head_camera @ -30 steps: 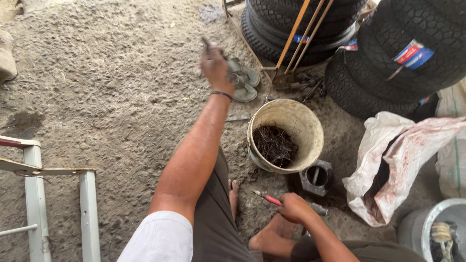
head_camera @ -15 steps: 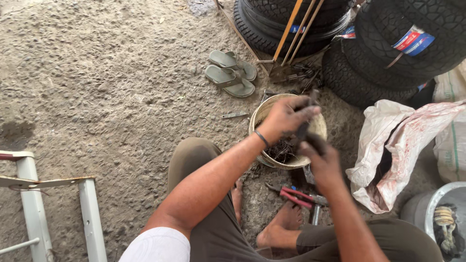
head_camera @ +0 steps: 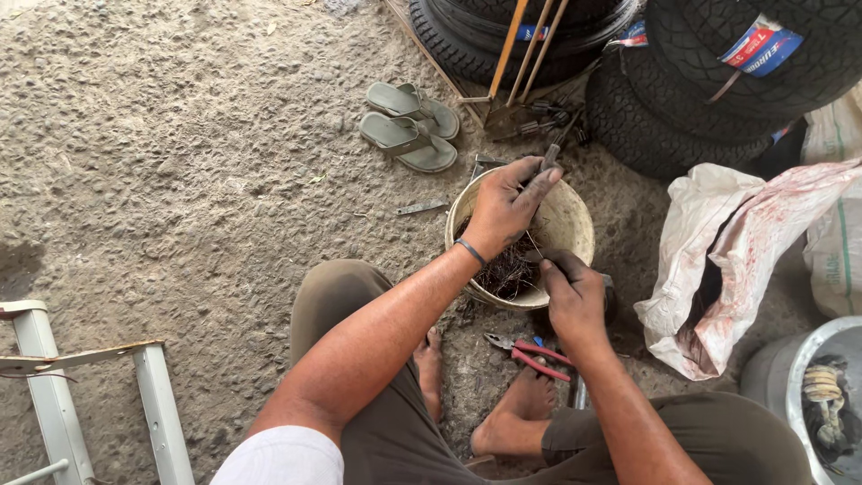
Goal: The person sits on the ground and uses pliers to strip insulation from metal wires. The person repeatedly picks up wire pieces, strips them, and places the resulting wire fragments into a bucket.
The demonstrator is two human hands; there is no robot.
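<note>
The left hand (head_camera: 505, 205) hovers over the cream bucket (head_camera: 575, 224), fingers curled tight around a thin dark metal tool (head_camera: 549, 157) whose tip pokes up past the knuckles; most of its length is hidden inside the fist, so its kind cannot be told. The right hand (head_camera: 575, 292) sits at the bucket's near rim, fingers bent and pinched on something small and dark, too hidden to name. Inside the bucket lies a tangle of dark wire scraps (head_camera: 507, 269), partly covered by both hands.

On the ground just beside the right wrist lie red-handled pliers (head_camera: 530, 352), near a bare foot (head_camera: 516, 418). A dark object behind the right hand is almost wholly blocked. 2 grey-green sandals (head_camera: 409, 126) rest on the rough concrete, well apart from the bucket. Stacked tyres (head_camera: 709, 81) are cut off by the top edge, with wooden handles (head_camera: 525, 45) leaning against them. A stained white sack (head_camera: 718, 260) slumps at the right; a grey tub (head_camera: 790, 377) is cut by the corner. A white metal frame (head_camera: 54, 386) runs off the lower left.
</note>
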